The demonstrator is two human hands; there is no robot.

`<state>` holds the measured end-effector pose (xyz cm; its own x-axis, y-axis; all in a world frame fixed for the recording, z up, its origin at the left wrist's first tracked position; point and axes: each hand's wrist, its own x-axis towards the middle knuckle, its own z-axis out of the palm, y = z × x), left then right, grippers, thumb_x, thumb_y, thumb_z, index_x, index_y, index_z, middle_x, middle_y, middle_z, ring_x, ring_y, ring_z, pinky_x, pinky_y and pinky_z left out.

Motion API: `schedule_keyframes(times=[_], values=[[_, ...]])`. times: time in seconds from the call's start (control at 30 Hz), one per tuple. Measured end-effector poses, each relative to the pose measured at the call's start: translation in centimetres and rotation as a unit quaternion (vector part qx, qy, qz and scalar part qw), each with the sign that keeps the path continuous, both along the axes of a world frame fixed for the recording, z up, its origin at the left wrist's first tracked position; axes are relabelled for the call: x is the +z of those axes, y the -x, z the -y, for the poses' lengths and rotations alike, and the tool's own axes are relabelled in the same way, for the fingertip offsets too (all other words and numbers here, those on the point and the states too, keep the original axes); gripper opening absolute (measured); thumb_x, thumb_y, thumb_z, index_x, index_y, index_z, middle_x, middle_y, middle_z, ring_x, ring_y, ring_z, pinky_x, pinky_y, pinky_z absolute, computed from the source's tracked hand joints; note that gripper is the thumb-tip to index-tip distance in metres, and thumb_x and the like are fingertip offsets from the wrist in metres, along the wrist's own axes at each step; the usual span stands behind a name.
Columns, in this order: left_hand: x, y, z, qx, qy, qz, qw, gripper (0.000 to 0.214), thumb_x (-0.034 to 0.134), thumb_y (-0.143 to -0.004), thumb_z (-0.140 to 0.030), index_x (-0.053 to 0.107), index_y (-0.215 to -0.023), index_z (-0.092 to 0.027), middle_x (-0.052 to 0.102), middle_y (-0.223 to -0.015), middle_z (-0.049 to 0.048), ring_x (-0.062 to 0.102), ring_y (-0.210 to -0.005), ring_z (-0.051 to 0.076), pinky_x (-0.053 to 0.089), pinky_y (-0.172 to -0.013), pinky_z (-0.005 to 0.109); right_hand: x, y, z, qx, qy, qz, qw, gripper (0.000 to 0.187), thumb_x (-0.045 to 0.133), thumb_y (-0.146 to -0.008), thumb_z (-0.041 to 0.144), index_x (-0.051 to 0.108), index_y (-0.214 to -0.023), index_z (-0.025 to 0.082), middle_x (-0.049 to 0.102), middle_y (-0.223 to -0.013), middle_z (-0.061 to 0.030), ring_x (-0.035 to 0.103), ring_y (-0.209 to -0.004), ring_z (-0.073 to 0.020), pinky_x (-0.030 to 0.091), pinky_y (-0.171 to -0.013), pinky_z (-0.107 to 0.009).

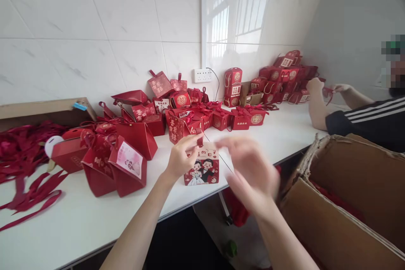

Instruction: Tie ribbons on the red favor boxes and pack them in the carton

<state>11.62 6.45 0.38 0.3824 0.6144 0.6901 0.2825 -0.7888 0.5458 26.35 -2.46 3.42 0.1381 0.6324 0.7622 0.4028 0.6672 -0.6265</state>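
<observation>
A small red gift box (201, 173) with a cartoon bride and groom on its front stands near the table's front edge. My left hand (182, 158) is closed at its top, pinching a short dark red ribbon (200, 140). Just right of the box, my right hand (253, 168) is blurred by motion, its thumb and fingers apart with nothing seen between them. Behind the box stands a red patterned gift box (177, 128), partly covered by other boxes.
Loose red ribbons (25, 156) lie at the left, beside several folded red boxes (128, 164). More boxes (278, 76) are stacked along the wall at the right. A co-worker's hands (329, 88) hold a ribbon there. A large cardboard carton (344, 215) stands at the lower right.
</observation>
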Motion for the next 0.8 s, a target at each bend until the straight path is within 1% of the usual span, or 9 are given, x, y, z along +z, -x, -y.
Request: schedule_keyframes(times=[0.07, 0.1, 0.23, 0.33, 0.4, 0.57, 0.67, 0.73, 0.8], values=[[0.0, 0.1, -0.1, -0.003, -0.015, -0.003, 1.000, 0.037, 0.048, -0.082, -0.014, 0.061, -0.116, -0.020, 0.066, -0.115, 0.0045, 0.061, -0.108, 0.021, 0.053, -0.092, 0.035, -0.8, -0.5, -1.7, -0.010, 0.005, 0.020, 1.000, 0.026, 0.060, -0.081, 0.028, 0.055, -0.105, 0.023, 0.061, -0.108, -0.0079, 0.056, -0.105, -0.0238, 0.048, -0.090, -0.043], [0.1, 0.1, -0.1, -0.003, -0.020, -0.005, 1.000, 0.036, 0.048, -0.083, -0.015, 0.061, -0.116, -0.021, 0.067, -0.115, 0.0044, 0.061, -0.108, 0.021, 0.052, -0.093, 0.036, -1.3, -0.5, -2.6, -0.006, 0.022, 0.029, 0.999, 0.027, 0.059, -0.079, 0.026, 0.054, -0.106, 0.022, 0.062, -0.106, -0.0080, 0.058, -0.102, -0.0232, 0.048, -0.089, -0.042], [0.2, 0.0, -0.1, 0.012, -0.028, -0.006, 1.000, 0.030, 0.047, -0.089, -0.021, 0.061, -0.115, -0.023, 0.067, -0.111, 0.0039, 0.062, -0.103, 0.017, 0.052, -0.089, 0.032, -3.2, 0.0, -5.0, 0.012, 0.111, 0.016, 0.994, 0.025, 0.053, -0.081, 0.024, 0.056, -0.106, 0.020, 0.067, -0.098, -0.0066, 0.065, -0.087, -0.0193, 0.053, -0.075, -0.033], [0.1, -0.2, 0.1, 0.029, -0.041, -0.008, 0.999, 0.028, 0.045, -0.091, -0.021, 0.061, -0.113, -0.023, 0.067, -0.103, 0.0035, 0.063, -0.097, 0.016, 0.052, -0.084, 0.028, -3.8, 0.3, -5.4, -0.009, 0.115, -0.001, 0.993, 0.016, 0.054, -0.081, 0.026, 0.062, -0.093, 0.020, 0.071, -0.090, -0.0056, 0.067, -0.081, -0.0196, 0.054, -0.070, -0.031], [0.0, -0.3, 0.1, 0.036, -0.047, -0.012, 0.998, 0.027, 0.045, -0.091, -0.022, 0.061, -0.113, -0.023, 0.065, -0.099, 0.0034, 0.063, -0.093, 0.015, 0.053, -0.080, 0.027, -3.9, 0.3, -5.4, -0.005, 0.113, -0.006, 0.994, 0.014, 0.054, -0.081, 0.027, 0.064, -0.087, 0.021, 0.071, -0.086, -0.0049, 0.068, -0.077, -0.0192, 0.054, -0.067, -0.031], [-0.1, -0.3, -0.1, 0.029, -0.045, 0.000, 0.999, 0.025, 0.046, -0.091, -0.024, 0.062, -0.110, -0.022, 0.064, -0.090, 0.0029, 0.063, -0.081, 0.013, 0.054, -0.071, 0.024, -3.8, -0.4, -5.6, 0.037, 0.109, -0.001, 0.993, 0.012, 0.056, -0.080, 0.026, 0.065, -0.087, 0.022, 0.072, -0.084, -0.0025, 0.069, -0.076, -0.0182, 0.055, -0.069, -0.030], [0.0, -0.3, -0.3, 0.031, -0.035, 0.008, 0.999, 0.024, 0.048, -0.090, -0.026, 0.063, -0.108, -0.021, 0.065, -0.087, 0.0027, 0.064, -0.078, 0.013, 0.053, -0.070, 0.023, -3.7, -0.7, -5.7, 0.051, 0.125, 0.011, 0.991, 0.012, 0.056, -0.080, 0.027, 0.064, -0.087, 0.021, 0.072, -0.086, -0.0030, 0.069, -0.076, -0.0179, 0.055, -0.069, -0.030], [0.1, -0.3, -0.3, 0.024, -0.007, 0.017, 1.000, 0.030, 0.048, -0.090, -0.028, 0.059, -0.117, -0.020, 0.065, -0.086, 0.0025, 0.064, -0.074, 0.013, 0.054, -0.068, 0.024, -3.6, -0.6, -5.8, 0.053, 0.134, 0.012, 0.989, 0.012, 0.056, -0.080, 0.028, 0.063, -0.086, 0.020, 0.072, -0.086, -0.0036, 0.069, -0.077, -0.0183, 0.055, -0.070, -0.030], [0.0, -0.2, -0.3, 0.013, 0.026, 0.035, 0.999, 0.043, 0.049, -0.089, -0.030, 0.045, -0.131, -0.021, 0.064, -0.089, 0.0032, 0.065, -0.077, 0.014, 0.054, -0.070, 0.026, -3.6, -0.4, -5.8, 0.057, 0.136, 0.002, 0.989, 0.011, 0.056, -0.081, 0.028, 0.062, -0.085, 0.020, 0.073, -0.086, -0.0039, 0.069, -0.077, -0.0188, 0.055, -0.070, -0.031]])
